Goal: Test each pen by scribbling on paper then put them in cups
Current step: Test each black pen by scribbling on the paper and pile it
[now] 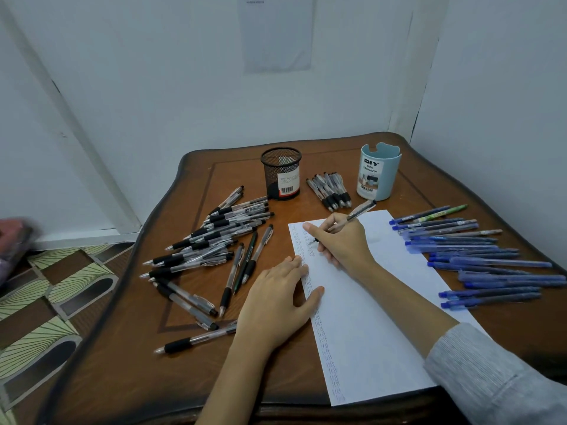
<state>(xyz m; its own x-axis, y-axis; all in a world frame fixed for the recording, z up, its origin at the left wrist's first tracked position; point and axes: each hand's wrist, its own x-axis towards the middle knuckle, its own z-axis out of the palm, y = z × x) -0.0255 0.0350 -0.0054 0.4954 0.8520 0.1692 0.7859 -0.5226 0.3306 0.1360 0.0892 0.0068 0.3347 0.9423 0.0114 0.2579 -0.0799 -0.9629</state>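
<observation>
A clear-barrelled pen [360, 211] is pinched in the grip of the right hand [343, 243], fingers and thumb curled round it, its tip set down on the white paper [383, 302] near the upper left corner; a column of small scribbles is seen running down the sheet's left margin; the left hand [276, 302] is laid flat, its grip wide and holding nothing, palm on the desk [199, 378] and thumb on the paper's left edge. At the back, the black mesh cup [280, 176] and the pale blue cup [379, 176] are stood upright and apart; between them a small bundle of black pens [329, 190] is laid; whether anything is inside either cup cannot be told. To the left of the sheet a loose heap of black pens [214, 237] is spread; to the right a row of blue pens [478, 256] is laid out, with one green pen [451, 210] at its far end; a grey sleeve [491, 378] is seen on the right arm.
</observation>
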